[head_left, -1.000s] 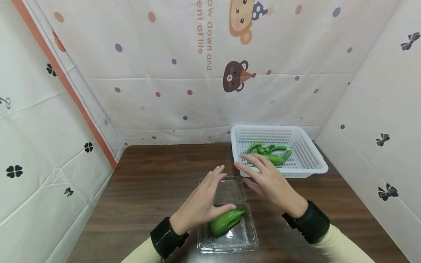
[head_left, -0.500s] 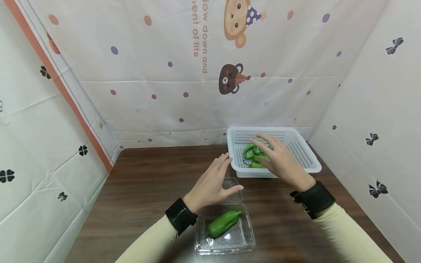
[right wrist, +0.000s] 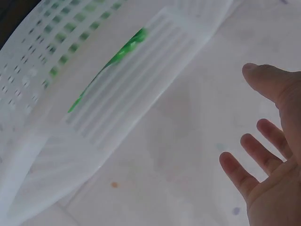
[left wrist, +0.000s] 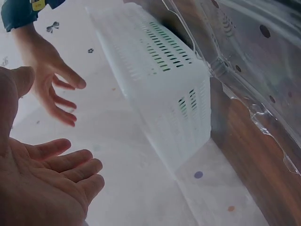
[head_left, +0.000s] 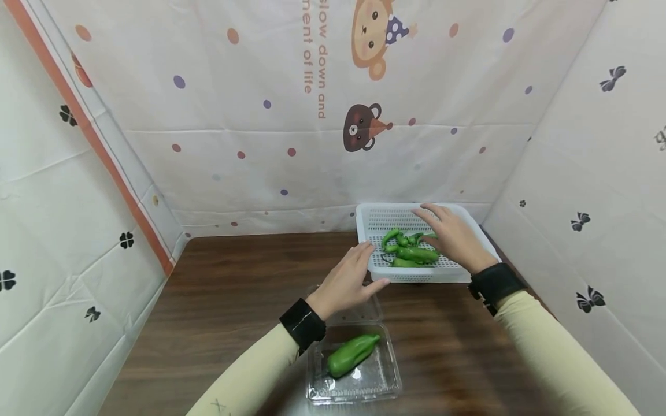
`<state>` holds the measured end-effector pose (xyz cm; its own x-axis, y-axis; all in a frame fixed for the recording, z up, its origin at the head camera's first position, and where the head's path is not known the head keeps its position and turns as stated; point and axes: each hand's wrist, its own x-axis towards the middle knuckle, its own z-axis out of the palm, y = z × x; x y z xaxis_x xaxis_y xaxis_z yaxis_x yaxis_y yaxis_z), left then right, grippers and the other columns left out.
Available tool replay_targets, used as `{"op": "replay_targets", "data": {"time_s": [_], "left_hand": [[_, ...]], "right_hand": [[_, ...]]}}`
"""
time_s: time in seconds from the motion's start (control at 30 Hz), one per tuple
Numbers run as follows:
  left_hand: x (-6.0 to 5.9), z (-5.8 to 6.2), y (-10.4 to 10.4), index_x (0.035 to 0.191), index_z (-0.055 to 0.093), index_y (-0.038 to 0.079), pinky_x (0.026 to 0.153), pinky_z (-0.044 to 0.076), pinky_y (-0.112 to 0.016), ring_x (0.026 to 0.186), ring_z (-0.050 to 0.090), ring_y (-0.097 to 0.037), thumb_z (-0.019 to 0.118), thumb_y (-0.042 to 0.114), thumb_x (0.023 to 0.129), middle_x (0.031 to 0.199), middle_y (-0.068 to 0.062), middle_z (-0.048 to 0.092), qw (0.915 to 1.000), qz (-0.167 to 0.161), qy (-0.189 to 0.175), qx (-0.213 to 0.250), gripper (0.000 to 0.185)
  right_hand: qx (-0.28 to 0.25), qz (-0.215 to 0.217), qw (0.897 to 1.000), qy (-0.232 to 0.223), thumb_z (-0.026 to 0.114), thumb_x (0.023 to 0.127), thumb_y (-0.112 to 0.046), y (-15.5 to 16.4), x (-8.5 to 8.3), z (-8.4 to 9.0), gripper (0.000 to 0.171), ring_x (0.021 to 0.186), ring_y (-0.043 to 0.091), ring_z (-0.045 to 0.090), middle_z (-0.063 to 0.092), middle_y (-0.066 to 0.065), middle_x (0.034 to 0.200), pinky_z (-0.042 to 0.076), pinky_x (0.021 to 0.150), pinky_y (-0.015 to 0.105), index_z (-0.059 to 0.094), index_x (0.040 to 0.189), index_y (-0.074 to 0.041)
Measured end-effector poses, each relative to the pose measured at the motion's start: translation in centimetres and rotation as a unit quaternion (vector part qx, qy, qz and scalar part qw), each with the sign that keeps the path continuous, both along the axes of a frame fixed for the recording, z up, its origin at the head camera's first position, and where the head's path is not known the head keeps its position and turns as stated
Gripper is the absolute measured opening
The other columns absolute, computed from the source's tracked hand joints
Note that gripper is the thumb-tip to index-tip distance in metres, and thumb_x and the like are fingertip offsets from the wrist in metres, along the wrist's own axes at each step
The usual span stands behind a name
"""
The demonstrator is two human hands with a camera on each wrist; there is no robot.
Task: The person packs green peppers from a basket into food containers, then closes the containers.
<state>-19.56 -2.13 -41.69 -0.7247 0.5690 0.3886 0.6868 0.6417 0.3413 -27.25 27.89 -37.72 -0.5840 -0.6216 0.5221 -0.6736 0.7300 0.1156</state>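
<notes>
While left hand (head_left: 347,282) hovers, right hand (head_left: 451,237) advanced over basket (head_left: 372,259).

Basket (head_left: 470,271) walls ring peppers (head_left: 411,251); top open; bare table (head_left: 234,289) left.

On the backdrop cloth (head_left: 333,144) behind the surface, orange lettering printed sideways can be read: "slow down and" and, cut off at the top, "ment of life". No other text is legible.

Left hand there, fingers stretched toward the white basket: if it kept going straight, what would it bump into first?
Probably the near left corner of the white basket; the left hand looks nearly at its rim, though depth is unclear.
</notes>
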Motion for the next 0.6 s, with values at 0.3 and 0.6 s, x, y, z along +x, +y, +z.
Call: {"op": "replay_targets", "data": {"time_s": [0.3,0.6], "left_hand": [[-1.9,-0.5,0.4,0.153,0.037,-0.003,0.119,0.037,-0.041,0.143,0.043,-0.030,0.066,0.042,0.101,0.152,-0.020,0.046,0.9999,0.017,0.003,0.001,0.075],[-2.7,-1.2,0.9,0.152,0.037,-0.006,0.122,0.033,-0.042,0.143,0.043,-0.033,0.067,0.040,0.101,0.152,-0.023,0.046,0.9997,0.019,-0.013,0.004,0.075]], "right_hand": [[0.026,-0.042,0.996,-0.069,0.085,0.081,-0.001,1.4,-2.3,-0.4,0.073,0.128,0.048,0.051,0.050,0.027,0.145,0.048,0.100,0.062,0.053,0.146,0.000],[0.071,-0.085,0.987,-0.118,0.086,0.081,-0.002,2.7,-3.8,-1.0,0.072,0.127,0.048,0.051,0.052,0.027,0.142,0.050,0.099,0.060,0.054,0.145,0.000]]}}
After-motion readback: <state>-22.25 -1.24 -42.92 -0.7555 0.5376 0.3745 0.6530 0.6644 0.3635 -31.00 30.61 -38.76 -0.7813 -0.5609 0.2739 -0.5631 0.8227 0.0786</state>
